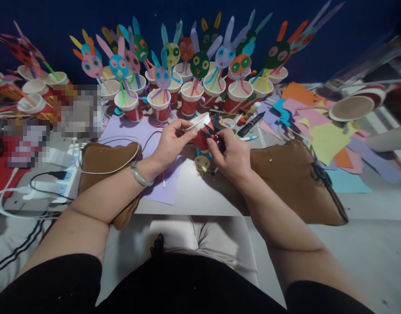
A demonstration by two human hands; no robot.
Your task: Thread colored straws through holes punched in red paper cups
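Note:
A red and white paper cup (200,138) is tilted between my hands over the table's middle. My left hand (173,141) pinches its white rim from the left. In my right hand (231,155) is a pair of dark scissors (208,131), whose blades are apart and lie against the cup's right side. My right fingers hide most of the handles. Just below the cup, a round yellow paper face (202,163) rests on the white table (194,196), with blue pieces above it partly hidden by the cup.
Rows of red cups (190,98) with paper rabbit heads stand behind. Brown cushions (285,179) lie under both forearms. Coloured paper scraps (327,135) cover the right side; a power strip (69,174) with cables is at left. A black marker (251,124) lies right of my hands.

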